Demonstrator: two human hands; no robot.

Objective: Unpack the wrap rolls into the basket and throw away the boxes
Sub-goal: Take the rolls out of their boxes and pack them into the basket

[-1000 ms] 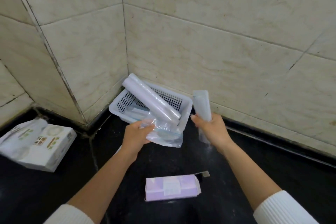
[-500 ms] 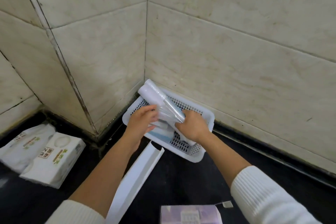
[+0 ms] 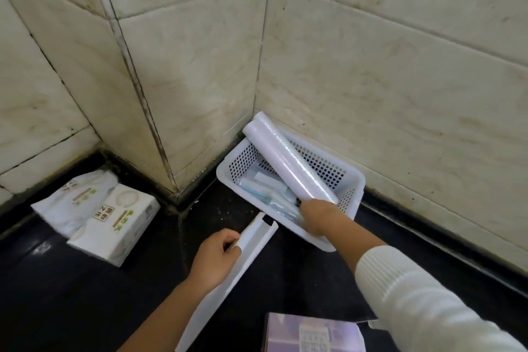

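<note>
Leaning diagonally across basket (image 3: 221, 177), roll (image 3: 288, 160) points to corner (image 3: 253, 120); left grip (image 3: 215, 258) clutches box (image 3: 254, 237), right grip (image 3: 317, 217) unclear.

One view: we look from head height, forward and steeply down into the tiled wall corner (image 3: 258, 80) above the black counter (image 3: 71, 294). Wide-angle (tile joints bow near the edges). Close range: white basket (image 3: 243, 161) mid-frame, left hand (image 3: 214, 257) and right hand (image 3: 317, 217) entering from below — the long white box (image 3: 234, 280) and purple box (image 3: 308, 334) cut by the bottom edge.

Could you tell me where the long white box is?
The box is lower centre in the head view, held by the left hand, near the basket.
</note>
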